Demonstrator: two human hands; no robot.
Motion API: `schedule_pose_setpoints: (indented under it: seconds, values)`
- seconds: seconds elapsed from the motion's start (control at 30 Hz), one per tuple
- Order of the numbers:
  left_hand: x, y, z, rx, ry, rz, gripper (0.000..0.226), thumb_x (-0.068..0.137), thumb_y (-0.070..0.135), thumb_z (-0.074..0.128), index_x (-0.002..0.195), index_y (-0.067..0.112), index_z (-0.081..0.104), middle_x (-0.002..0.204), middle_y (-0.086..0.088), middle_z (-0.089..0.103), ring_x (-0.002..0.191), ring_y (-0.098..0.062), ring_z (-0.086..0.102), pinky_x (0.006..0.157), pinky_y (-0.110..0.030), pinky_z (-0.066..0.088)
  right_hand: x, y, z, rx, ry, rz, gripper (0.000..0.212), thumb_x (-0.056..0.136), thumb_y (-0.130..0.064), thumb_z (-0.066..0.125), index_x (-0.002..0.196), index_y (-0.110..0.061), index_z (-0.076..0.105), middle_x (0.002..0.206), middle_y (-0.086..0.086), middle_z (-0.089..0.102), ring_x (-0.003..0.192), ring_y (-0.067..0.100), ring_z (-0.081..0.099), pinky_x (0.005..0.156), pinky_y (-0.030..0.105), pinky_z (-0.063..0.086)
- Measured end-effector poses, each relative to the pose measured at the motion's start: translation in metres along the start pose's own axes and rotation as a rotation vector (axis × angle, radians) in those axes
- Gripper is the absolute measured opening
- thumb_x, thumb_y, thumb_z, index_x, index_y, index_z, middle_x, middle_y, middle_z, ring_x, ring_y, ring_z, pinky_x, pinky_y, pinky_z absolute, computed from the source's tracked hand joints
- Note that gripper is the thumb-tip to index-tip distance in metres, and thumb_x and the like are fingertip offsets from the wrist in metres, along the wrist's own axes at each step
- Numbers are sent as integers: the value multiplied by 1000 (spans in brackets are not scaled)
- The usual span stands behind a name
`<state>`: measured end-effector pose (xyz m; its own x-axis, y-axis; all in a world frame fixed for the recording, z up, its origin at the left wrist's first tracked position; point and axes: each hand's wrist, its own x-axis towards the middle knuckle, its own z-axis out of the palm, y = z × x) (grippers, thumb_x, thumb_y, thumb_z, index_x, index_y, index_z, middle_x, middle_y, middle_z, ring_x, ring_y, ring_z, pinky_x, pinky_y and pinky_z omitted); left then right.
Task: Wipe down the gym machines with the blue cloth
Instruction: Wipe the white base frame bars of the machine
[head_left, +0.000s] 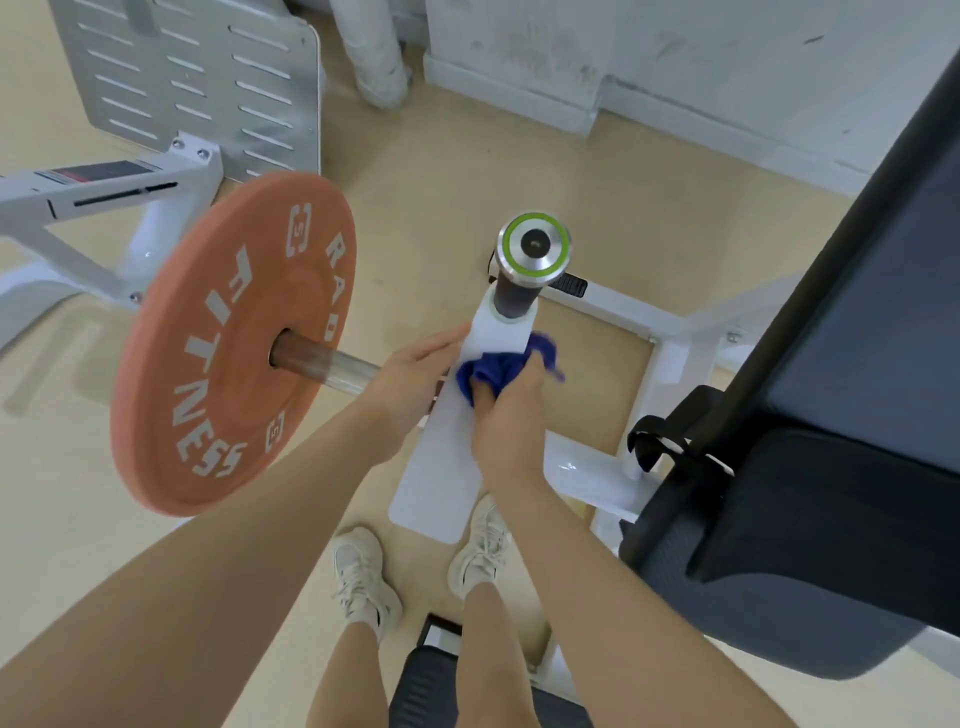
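Note:
A white machine arm (441, 462) runs up the middle of the view and ends in a dark handle with a steel, green-ringed cap (535, 248). My right hand (506, 421) is shut on the bunched blue cloth (498, 371) and presses it against the upper part of that arm. My left hand (415, 371) lies against the arm's left edge, fingers stretched out along it, just where the steel weight sleeve (332, 364) meets the arm. An orange weight plate (234, 343) hangs on that sleeve at the left.
A dark padded seat and backrest (831, 467) fill the right side. White frame tubes (613, 306) lie on the tan floor behind the arm. A slotted grey panel (197, 83) stands at the upper left. My feet in pale sneakers (363, 571) stand below the arm.

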<state>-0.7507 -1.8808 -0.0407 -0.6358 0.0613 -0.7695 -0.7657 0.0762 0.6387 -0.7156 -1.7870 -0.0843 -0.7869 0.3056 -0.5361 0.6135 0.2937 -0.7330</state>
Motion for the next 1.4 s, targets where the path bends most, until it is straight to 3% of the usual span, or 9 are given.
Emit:
schedule_pose_setpoints:
  seconds: [0.23,0.43,0.53,0.7,0.8,0.9,1.03,1.27,1.4]
  values:
    - [-21,2,1,-124,-113,-89,30,94,40,44,100,22,67,91,3,72,77,-11,68,64,-21,55,-42,48,-21,-873,140,-590,86,60,-10,79,134,-2,37,127,21,52,114,31,47,83,38,51]
    - [-27,-13,-20,-176,-104,-68,53,96,54,23,135,25,44,132,-1,56,121,-15,51,107,-32,32,-24,41,-32,-1099,-135,-1040,68,73,-20,59,137,-9,38,144,12,44,133,25,31,111,43,19]
    - [-29,-19,-28,-217,-31,-32,50,98,50,23,138,25,38,142,-1,46,129,-14,43,107,-30,29,5,9,-30,-1124,-248,-1022,63,75,-34,38,135,-17,49,145,5,44,134,25,35,110,45,12]
    - [-44,-19,-33,-139,23,-25,34,98,30,33,128,19,47,133,4,48,131,-15,40,106,-30,27,-23,16,-17,-1129,-215,-965,55,79,-37,50,129,-16,54,145,4,43,136,27,35,113,41,13]
    - [-49,-16,-32,-156,-6,-58,23,97,26,36,96,18,57,105,8,59,108,-11,56,93,-23,42,-39,27,-19,-1129,-385,-1116,50,76,-36,40,118,-18,61,132,1,56,130,26,43,110,42,20]
    - [-45,-21,-32,-205,6,-43,24,97,21,36,85,17,56,88,4,56,80,-4,54,64,-8,46,-3,-2,-19,-1171,-293,-1091,51,68,-37,36,103,-16,66,110,1,65,117,24,55,105,39,21]
    - [-47,-32,-42,-131,76,-37,27,97,25,40,118,15,55,120,-1,53,114,-16,49,96,-28,37,30,-35,-15,-1263,-165,-971,47,74,-40,31,87,-8,63,87,7,63,97,28,56,105,37,28]
    - [-52,-40,-53,-112,125,-19,18,95,25,44,95,22,62,107,3,61,99,-16,58,87,-30,46,-34,1,2,-1217,-520,-1225,42,77,-43,37,80,-13,66,71,1,61,77,25,55,99,38,31]
    - [-51,-43,-65,-53,150,-10,23,97,22,38,97,23,62,106,3,62,97,-18,59,91,-34,44,18,-41,-4,-1370,-401,-1090,37,84,-46,39,83,-15,60,80,3,63,85,24,54,97,34,26]
